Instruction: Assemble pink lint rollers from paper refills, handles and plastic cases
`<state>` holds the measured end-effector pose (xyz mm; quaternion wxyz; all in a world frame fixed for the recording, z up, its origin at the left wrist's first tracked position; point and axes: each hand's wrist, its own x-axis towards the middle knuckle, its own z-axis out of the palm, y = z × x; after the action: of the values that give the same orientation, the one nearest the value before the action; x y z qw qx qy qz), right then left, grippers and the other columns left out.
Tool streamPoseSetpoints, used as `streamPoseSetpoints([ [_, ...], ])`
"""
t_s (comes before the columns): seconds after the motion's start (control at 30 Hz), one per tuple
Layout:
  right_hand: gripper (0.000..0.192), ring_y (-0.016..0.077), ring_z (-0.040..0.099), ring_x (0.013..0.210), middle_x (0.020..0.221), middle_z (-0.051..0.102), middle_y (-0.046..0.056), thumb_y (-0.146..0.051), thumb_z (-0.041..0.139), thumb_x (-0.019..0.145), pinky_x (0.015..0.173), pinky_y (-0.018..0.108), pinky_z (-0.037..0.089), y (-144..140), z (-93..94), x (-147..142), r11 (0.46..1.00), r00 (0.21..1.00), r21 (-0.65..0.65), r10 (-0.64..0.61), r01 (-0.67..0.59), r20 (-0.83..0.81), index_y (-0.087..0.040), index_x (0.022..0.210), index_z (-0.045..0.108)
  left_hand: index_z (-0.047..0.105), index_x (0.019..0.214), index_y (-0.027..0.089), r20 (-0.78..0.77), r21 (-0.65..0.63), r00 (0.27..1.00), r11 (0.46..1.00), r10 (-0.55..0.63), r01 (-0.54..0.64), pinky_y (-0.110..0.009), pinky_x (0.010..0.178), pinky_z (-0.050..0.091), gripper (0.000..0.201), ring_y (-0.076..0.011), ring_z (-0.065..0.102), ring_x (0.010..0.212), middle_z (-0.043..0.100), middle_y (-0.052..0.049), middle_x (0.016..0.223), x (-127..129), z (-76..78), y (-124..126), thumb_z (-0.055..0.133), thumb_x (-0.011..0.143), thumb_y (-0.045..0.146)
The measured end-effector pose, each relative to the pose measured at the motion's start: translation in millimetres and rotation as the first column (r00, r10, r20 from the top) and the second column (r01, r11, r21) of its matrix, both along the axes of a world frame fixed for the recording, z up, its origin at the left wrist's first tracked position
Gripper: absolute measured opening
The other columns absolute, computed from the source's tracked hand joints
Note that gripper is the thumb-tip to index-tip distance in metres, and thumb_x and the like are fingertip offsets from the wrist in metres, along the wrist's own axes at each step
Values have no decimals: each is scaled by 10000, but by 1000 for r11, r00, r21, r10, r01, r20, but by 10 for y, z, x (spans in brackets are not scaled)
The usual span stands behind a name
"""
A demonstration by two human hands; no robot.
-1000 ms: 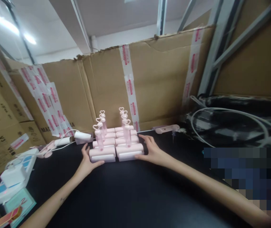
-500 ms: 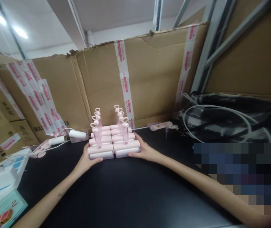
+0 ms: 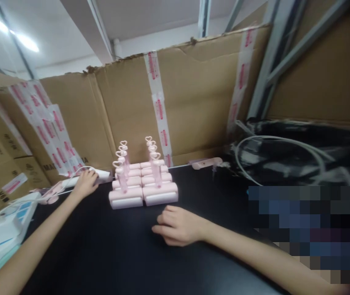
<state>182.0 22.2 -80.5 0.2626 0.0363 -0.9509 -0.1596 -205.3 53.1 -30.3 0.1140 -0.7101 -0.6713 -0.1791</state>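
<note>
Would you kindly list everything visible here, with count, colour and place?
Lint rollers: about eight, pink, two rows mid-table, heart-topped handles upright.
White cylinder: one, left of the rollers.
Pink piece: one, back of table.
Power strip: one, white and blue, far left.
Cardboard boxes: several, brown, taped, behind.
Cables: white, on black sheeting, right.
Table: black.
Left hand: on the white cylinder.
Right hand: loosely curled, resting before the rollers.
</note>
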Motion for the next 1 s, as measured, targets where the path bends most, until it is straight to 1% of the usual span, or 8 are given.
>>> streamPoseSetpoints([
  [0.13, 217, 131, 494, 648, 855, 586, 72, -225, 405, 871, 619, 274, 383, 2, 12, 8, 994, 993, -7, -106, 106, 47, -155, 964, 588, 518, 768, 184, -115, -70, 993, 997, -32, 24, -489, 891, 349, 133, -353, 476, 1006, 585, -138, 947, -13, -40, 147, 507, 685, 288],
  [0.27, 208, 125, 487, 653, 889, 584, 73, -231, 414, 875, 612, 267, 369, 36, -8, 32, 995, 992, 22, -97, 95, 80, -147, 964, 583, 516, 768, 187, -209, -84, 977, 996, -43, 26, -497, 923, 318, 151, -366, 432, 1097, 551, -154, 1080, -78, -20, 128, 469, 712, 319],
  [0.5, 201, 138, 474, 635, 844, 580, 81, -197, 408, 862, 589, 270, 368, 34, 6, 22, 1000, 1000, 26, -17, 17, 6, -127, 934, 582, 432, 1186, 134, -289, -185, 957, 982, -31, -24, -382, 890, 377, 671, -324, 500, 1080, 537, -164, 1210, -111, 148, 58, 633, 609, 413],
  [0.67, 206, 150, 470, 638, 808, 574, 75, -156, 401, 838, 592, 274, 381, 18, 35, 37, 999, 999, 16, -34, 34, -3, -131, 935, 581, 556, 1054, 176, -356, -232, 934, 966, 23, -112, -329, 848, 407, 490, -287, 569, 993, 628, -107, 1074, 69, 283, 53, 670, 608, 344],
  [0.77, 209, 150, 473, 635, 815, 579, 75, -155, 400, 836, 593, 275, 386, 25, 35, 48, 1000, 1000, 14, -19, 19, -13, -135, 936, 583, 569, 1033, 173, -405, -186, 908, 962, 110, -199, -395, 837, 418, 440, -323, 577, 976, 610, -136, 1092, 151, 455, -268, 659, 643, 353],
  [0.87, 220, 152, 496, 651, 825, 586, 79, -148, 399, 841, 607, 278, 395, 13, 62, 54, 1000, 1000, -12, -20, 20, 9, -139, 955, 587, 509, 1140, 148, -447, -117, 873, 955, 196, -274, -446, 786, 439, 462, -348, 577, 962, 548, -178, 1168, 297, 609, -856, 594, 713, 300],
  [0.93, 243, 160, 534, 716, 873, 596, 86, -158, 400, 863, 656, 282, 419, -43, 118, 54, 992, 998, -116, -50, 54, 36, -145, 1029, 576, 516, 1125, 161, -467, -77, 863, 964, 191, -255, -430, 789, 453, 399, -333, 562, 1002, 521, -154, 1208, 517, 625, -1254, 564, 752, 294],
  [1.0, 295, 180, 564, 851, 983, 593, 101, -245, 450, 886, 752, 292, 442, -146, 200, 54, 944, 994, -312, -98, 106, 43, -155, 1158, 524, 539, 1099, 210, -429, -185, 896, 959, 115, -212, -409, 779, 471, 391, -305, 583, 964, 566, -95, 1128, 842, 546, -1536, 613, 728, 307],
])
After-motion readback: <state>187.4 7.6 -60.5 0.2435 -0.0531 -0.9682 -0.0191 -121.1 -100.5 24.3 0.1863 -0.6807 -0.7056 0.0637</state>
